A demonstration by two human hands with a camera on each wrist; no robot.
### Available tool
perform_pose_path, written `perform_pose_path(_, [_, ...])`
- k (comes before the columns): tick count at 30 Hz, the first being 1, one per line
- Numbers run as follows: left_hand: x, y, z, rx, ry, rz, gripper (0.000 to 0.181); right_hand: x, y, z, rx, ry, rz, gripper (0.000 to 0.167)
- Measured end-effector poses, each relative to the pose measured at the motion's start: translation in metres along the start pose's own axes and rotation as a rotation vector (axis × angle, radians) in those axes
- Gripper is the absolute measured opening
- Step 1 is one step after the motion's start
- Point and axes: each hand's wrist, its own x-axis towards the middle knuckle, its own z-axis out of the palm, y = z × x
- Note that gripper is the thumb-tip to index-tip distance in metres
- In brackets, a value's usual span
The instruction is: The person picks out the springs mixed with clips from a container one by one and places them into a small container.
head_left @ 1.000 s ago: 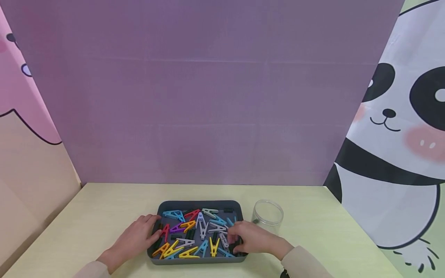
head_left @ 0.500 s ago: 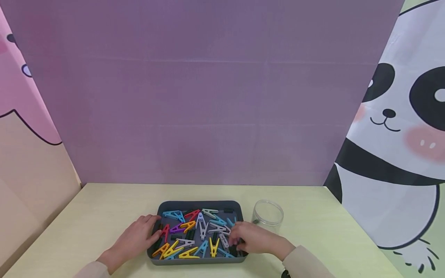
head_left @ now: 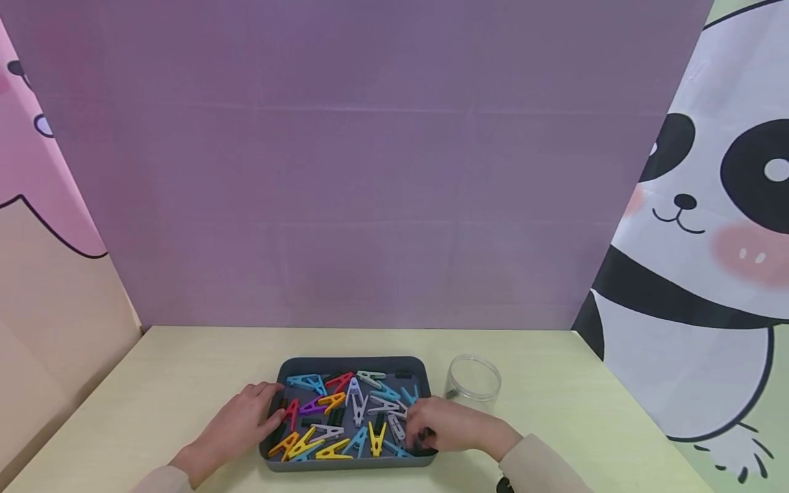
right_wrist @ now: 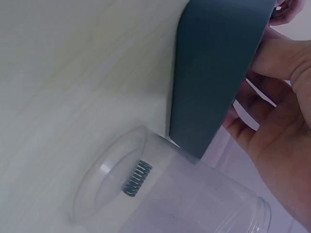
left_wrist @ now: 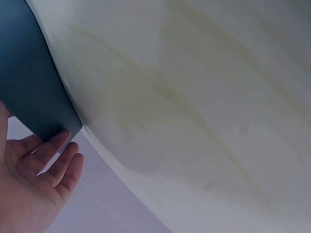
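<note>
Dark tray point(head_left: 351, 465) rests on the pale table point(head_left: 542, 383), holding coloured pegs point(head_left: 358, 402) mixed with black springs point(head_left: 335, 416). Change noted over the last second: the right hand point(head_left: 453, 421), over the tray's right end, has worked its fingers lower into the near right corner; a dark patch that showed below the fingertips half a second ago is now largely covered. The pegs elsewhere lie as they did. The left hand point(head_left: 240, 414) has not shifted; its fingers are slightly spread and touch the tray's left edge, judged to be steadying it. The right hand's fingers are curled inward, but the tips are hidden by the hand in the head view and by the wall in the right wrist view, so whether they pinch a spring cannot be told. Clear jar point(right_wrist: 194, 194) stands on the table near the tray's right end; one dark coil point(right_wrist: 137, 178) shows inside it. Reading: the work appears to have narrowed to a single piece in that corner, at the picking stage, with nothing seen lifted above the rim.
</note>
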Motion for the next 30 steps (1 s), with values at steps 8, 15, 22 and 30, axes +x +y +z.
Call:
perform_pose_path(8, [0.0000, -0.0011, 0.0017, 0.000, 0.004, 0.002, 0.045, -0.0003, -0.0053, -0.0053, 0.026, -0.061, 0.130, 0.017])
perform_pose_path(15, [0.0001, -0.0018, 0.0019, 0.007, 0.002, 0.006, 0.045, -0.0027, -0.0083, -0.0081, 0.044, -0.062, 0.169, 0.007])
perform_pose_path(22, [0.0002, -0.0023, 0.0013, 0.005, 0.005, 0.015, 0.045, -0.0043, -0.0077, -0.0073, 0.044, -0.055, 0.175, 0.010])
perform_pose_path(30, [0.0002, -0.0018, 0.0007, 0.001, 0.002, 0.014, 0.045, -0.0040, -0.0089, -0.0084, 0.020, -0.088, 0.173, 0.013])
